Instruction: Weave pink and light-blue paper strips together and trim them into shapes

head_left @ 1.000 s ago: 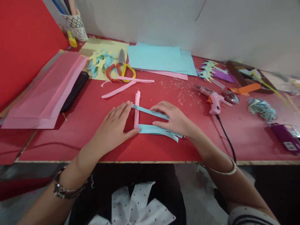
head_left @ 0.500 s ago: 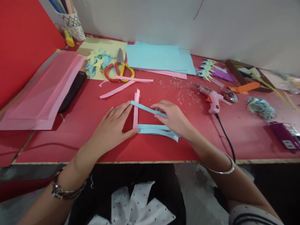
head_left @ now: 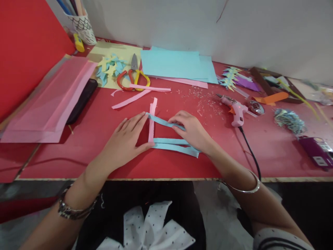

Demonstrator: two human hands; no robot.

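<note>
A blue paper strip (head_left: 161, 121) slants across an upright-lying pink paper strip (head_left: 151, 130). My right hand (head_left: 191, 130) pinches the blue strip near its right end between thumb and fingers. Fingers stretched and thumb apart, my left hand (head_left: 126, 142) lies on the table. Its fingertips touch the left end of that blue strip, and its thumb tip rests by the lower end of the pink strip. Two more blue strips (head_left: 173, 147) lie below, running right from the pink strip's lower end, with their right ends partly behind my right hand.
Scissors (head_left: 134, 64), loose pink strips (head_left: 132, 99) and paper cuttings (head_left: 110, 67) lie beyond my left hand. Blue sheets (head_left: 171, 62) are at the back. A pink glue gun (head_left: 236, 111) with a black cord lies right. Pink sheets (head_left: 49, 104) overlap a dark object at left.
The view has shifted slightly. Both hands stay nearly in place; the blue strip between them bends a little more.
</note>
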